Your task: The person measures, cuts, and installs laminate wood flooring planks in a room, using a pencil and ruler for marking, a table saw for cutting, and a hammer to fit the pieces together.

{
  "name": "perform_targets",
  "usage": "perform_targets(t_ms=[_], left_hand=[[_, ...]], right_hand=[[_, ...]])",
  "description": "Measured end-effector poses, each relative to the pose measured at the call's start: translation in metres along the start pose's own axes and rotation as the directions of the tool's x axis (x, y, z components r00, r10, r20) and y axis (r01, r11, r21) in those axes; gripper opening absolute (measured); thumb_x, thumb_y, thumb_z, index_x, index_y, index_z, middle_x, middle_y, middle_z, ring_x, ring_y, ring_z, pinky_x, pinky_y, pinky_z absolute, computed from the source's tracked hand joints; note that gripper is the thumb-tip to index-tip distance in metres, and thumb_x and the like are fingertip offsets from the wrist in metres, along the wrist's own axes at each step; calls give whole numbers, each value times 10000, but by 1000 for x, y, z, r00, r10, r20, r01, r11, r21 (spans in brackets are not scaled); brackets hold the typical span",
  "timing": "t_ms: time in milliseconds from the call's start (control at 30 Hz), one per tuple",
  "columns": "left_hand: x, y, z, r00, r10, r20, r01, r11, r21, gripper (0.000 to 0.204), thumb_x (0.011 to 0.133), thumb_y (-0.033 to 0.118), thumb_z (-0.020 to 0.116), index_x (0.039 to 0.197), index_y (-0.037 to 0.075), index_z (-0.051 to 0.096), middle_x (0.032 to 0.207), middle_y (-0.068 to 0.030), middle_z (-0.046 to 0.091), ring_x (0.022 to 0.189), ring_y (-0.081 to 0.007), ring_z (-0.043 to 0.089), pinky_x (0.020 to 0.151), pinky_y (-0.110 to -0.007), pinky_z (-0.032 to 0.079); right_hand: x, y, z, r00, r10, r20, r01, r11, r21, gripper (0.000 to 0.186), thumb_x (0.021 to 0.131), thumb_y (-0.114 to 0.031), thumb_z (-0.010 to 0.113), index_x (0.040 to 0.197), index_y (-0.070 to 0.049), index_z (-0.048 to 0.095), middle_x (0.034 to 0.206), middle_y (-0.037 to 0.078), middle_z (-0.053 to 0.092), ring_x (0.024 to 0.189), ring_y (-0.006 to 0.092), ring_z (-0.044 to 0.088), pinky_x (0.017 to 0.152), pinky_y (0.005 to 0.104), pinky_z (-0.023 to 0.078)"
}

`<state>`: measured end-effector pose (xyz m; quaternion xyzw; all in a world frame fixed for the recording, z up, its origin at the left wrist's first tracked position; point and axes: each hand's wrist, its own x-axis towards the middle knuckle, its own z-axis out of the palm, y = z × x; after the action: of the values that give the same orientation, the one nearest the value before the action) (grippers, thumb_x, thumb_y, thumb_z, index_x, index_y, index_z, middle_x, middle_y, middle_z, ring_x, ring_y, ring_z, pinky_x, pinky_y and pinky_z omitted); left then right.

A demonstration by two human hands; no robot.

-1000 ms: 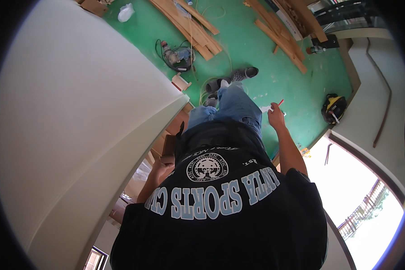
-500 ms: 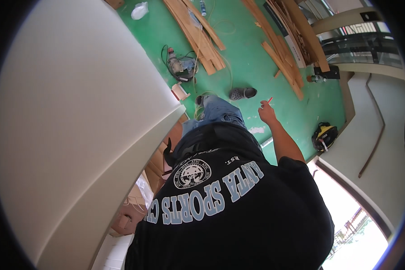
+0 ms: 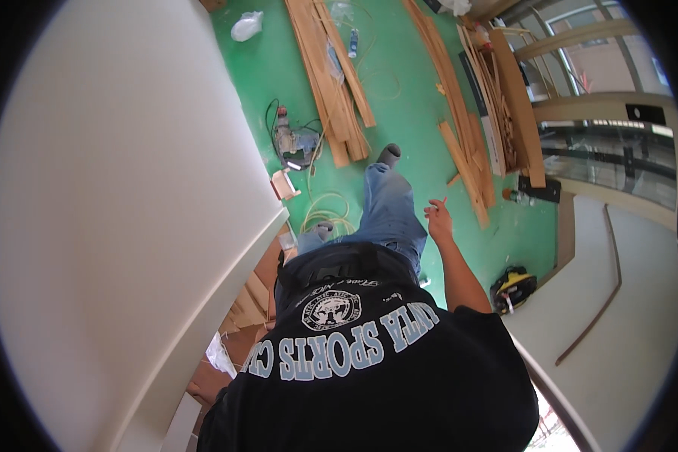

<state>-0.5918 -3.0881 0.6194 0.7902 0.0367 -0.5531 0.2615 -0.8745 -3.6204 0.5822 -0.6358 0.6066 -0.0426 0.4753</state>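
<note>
My right hand (image 3: pixel 438 220) is closed on a slim red pencil-like stick (image 3: pixel 444 201), held out beside my blue jeans over the green floor (image 3: pixel 452 248). My left hand (image 3: pixel 268 325) is mostly hidden behind my body, with only a sliver of skin showing near the white wall edge, so its fingers cannot be made out. My black printed T-shirt fills the lower middle. One dark grey shoe (image 3: pixel 389 156) shows ahead below me.
Long wooden boards (image 3: pixel 328 90) and more planks (image 3: pixel 471 166) lie ahead. A power tool (image 3: pixel 295 143), yellow hose loops (image 3: pixel 325 211) and a white bag (image 3: pixel 247 26) are on the floor. A white wall (image 3: pixel 120 196) borders the left; a yellow-black item (image 3: pixel 514 288) lies by the right wall.
The view has shifted forward and turned, so floor objects sit lower in the picture. One leg has stepped toward the boards. My left hand, visible a second ago, is now mostly hidden.
</note>
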Motion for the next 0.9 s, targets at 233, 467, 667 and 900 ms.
perform_targets(t_ms=[233,467,667,900], left_hand=[[45,181,104,992,-29,-123,14,992,-123,622,797,166,915,1341,16,654,1259,-100,723,1110,-229,693,947,-392,558],[38,312,155,972,-102,-209,48,967,-251,634,801,166,918,1352,13,646,1272,-100,718,1118,-227,689,953,-393,556],[134,485,173,966,-46,-253,-27,960,-280,588,820,181,913,1325,6,667,1220,-93,742,1078,-221,702,933,-390,564],[274,662,168,947,27,-319,-121,953,-279,542,808,143,918,1284,-2,703,1189,-85,764,1021,-214,734,893,-374,591]], right_hand=[[205,-50,-117,992,-128,15,126,984,123,419,986,-210,683,1351,-32,582,1093,74,727,979,155,670,898,332,536],[372,-310,-299,819,-573,-28,531,739,413,457,1016,-111,663,1435,-27,501,1274,73,636,1178,177,616,1036,348,499],[432,-531,-409,512,-819,-259,793,335,509,470,1008,-69,667,1446,-36,502,1462,114,589,1332,221,571,1173,375,413],[581,-580,-393,647,-762,-15,695,582,423,527,994,-107,695,1473,-16,493,1490,136,574,1372,256,556,1172,413,421]])
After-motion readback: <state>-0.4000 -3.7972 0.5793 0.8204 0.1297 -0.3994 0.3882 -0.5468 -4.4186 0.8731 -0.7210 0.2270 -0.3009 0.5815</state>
